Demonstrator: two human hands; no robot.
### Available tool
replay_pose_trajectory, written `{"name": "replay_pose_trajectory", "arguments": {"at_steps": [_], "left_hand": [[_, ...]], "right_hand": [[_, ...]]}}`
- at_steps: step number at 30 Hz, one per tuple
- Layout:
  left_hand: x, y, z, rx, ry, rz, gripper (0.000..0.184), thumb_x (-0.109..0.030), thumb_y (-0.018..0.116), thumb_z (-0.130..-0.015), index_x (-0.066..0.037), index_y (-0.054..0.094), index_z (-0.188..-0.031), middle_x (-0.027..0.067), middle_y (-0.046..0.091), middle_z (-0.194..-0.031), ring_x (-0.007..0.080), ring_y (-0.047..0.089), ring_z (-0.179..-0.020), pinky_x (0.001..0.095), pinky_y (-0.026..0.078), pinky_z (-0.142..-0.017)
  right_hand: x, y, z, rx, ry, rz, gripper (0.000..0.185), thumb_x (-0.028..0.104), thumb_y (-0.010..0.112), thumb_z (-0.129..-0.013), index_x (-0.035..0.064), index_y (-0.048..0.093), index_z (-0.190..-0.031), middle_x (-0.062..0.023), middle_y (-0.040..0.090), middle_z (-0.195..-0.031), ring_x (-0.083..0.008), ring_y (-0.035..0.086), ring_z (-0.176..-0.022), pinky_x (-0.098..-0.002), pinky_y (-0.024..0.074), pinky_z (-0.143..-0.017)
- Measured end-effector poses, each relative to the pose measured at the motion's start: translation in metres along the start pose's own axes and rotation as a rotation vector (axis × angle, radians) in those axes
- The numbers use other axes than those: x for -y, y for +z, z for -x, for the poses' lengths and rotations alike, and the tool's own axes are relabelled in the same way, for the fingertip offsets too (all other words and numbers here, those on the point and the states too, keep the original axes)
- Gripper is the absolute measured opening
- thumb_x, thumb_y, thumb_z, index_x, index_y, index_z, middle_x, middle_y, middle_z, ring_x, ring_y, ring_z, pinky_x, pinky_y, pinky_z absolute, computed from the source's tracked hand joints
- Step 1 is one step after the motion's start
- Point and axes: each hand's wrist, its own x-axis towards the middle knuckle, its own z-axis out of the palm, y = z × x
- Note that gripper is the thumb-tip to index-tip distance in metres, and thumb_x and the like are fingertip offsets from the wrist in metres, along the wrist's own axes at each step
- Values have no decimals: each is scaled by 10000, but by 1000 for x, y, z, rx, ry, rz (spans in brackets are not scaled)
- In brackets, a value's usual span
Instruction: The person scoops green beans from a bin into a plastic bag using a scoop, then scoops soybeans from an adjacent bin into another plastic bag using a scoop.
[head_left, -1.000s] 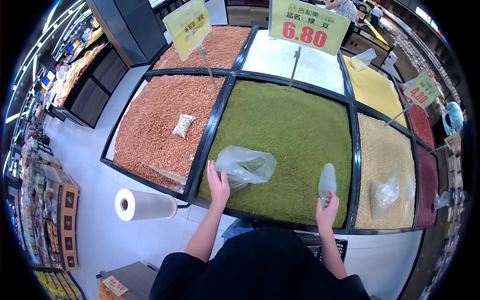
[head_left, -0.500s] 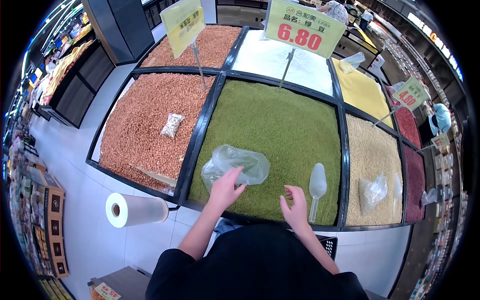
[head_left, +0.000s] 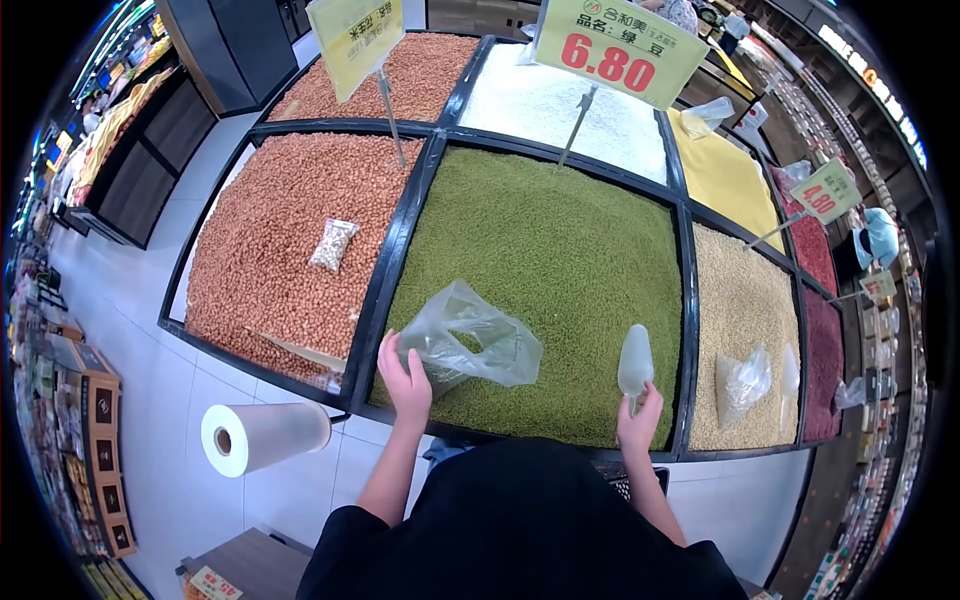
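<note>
Green beans [head_left: 560, 250] fill the middle bin in front of me. A clear plastic bag [head_left: 480, 340] with its mouth open lies over their left front part. My left hand [head_left: 406, 378] is at the bag's left edge, fingers spread and pointing up, touching or just beside the plastic. At the bin's right front, a translucent scoop [head_left: 635, 358] lies with its bowl pointing away from me. My right hand [head_left: 640, 415] has its fingers closed around the scoop's handle, which is mostly hidden.
Left is a bin of reddish peanuts [head_left: 290, 220] with a small packet [head_left: 333, 245]. Pale grains [head_left: 735, 290] with a filled bag [head_left: 742, 386] are right. A plastic roll [head_left: 265, 437] juts out front left. Price signs [head_left: 618, 52] stand over the bins. A person [head_left: 878, 240] is far right.
My right hand has moved right and closed on the scoop's handle. My left hand has gone from over the bag to its left edge, and the bag's shape has shifted.
</note>
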Motion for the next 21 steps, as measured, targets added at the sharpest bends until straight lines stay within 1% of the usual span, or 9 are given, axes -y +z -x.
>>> {"name": "replay_pose_trajectory", "arguments": {"at_steps": [1, 8, 10, 13, 16, 17, 18, 20, 21], "left_hand": [[6, 6, 4, 81, -79, 49, 426, -139, 491, -1018, 48, 469, -1399, 250, 456, -1473, 401, 406, -1383, 490, 286, -1172], [22, 38, 13, 86, -70, 48, 434, -167, 413, -1036, 54, 495, -1401, 249, 488, -1467, 408, 434, -1375, 491, 302, -1170], [23, 40, 13, 89, -81, 45, 436, -163, 405, -1030, 54, 510, -1393, 247, 497, -1467, 411, 437, -1380, 496, 295, -1175], [27, 41, 13, 89, -102, 41, 448, -157, 409, -1023, 51, 499, -1410, 244, 481, -1489, 408, 410, -1408, 491, 288, -1181], [30, 40, 15, 108, -70, 18, 457, -153, 407, -1019, 50, 491, -1420, 236, 474, -1501, 406, 387, -1429, 489, 278, -1188], [30, 40, 15, 118, -58, -7, 452, -152, 398, -1031, 51, 487, -1425, 232, 467, -1508, 397, 389, -1431, 477, 281, -1191], [31, 40, 15, 128, -47, -33, 447, -151, 389, -1043, 51, 483, -1430, 227, 460, -1516, 388, 391, -1434, 465, 283, -1195], [31, 39, 14, 133, -39, -34, 448, -152, 388, -1043, 49, 483, -1431, 225, 463, -1515, 388, 391, -1435, 465, 282, -1195], [31, 39, 14, 134, -34, -31, 450, -154, 387, -1042, 48, 483, -1433, 222, 465, -1514, 387, 390, -1436, 465, 282, -1195]], "right_hand": [[-9, 1, 1, 11, 62, 13, 522, 105, 729, -860, -8, 509, -1320, -214, 542, -1199, -382, 574, -1080, -430, 469, -965], [-40, 10, 18, 89, 108, 156, 433, 182, 764, -852, -1, 567, -1191, -211, 584, -1110, -394, 598, -1011, -450, 498, -890], [-42, 13, 18, 37, 131, 171, 344, 184, 752, -854, 1, 600, -1102, -196, 601, -1039, -384, 611, -959, -452, 505, -853], [-47, 14, 16, 135, 227, 207, 283, 176, 726, -862, -4, 616, -1051, -199, 604, -1010, -378, 615, -945, -445, 501, -852], [-45, 14, 16, 72, 248, 196, 239, 165, 697, -871, -12, 629, -1017, -200, 614, -979, -380, 618, -929, -446, 498, -843], [-47, 16, 16, 4, 202, 189, 236, 151, 679, -882, -25, 622, -1028, -172, 622, -922, -341, 635, -880, -448, 503, -812], [-52, 18, 15, 7, 206, 187, 236, 151, 679, -882, -25, 622, -1028, -172, 622, -922, -341, 635, -880, -448, 503, -812], [-67, 25, 12, -25, 257, -123, 171, 151, 647, -936, -6, 627, -1003, -82, 603, -792, -221, 629, -692, -384, 508, -643], [-99, 41, 12, 9, 361, -324, 164, 172, 590, -994, 16, 607, -1039, -17, 544, -719, -109, 536, -537, -297, 448, -493]]}}
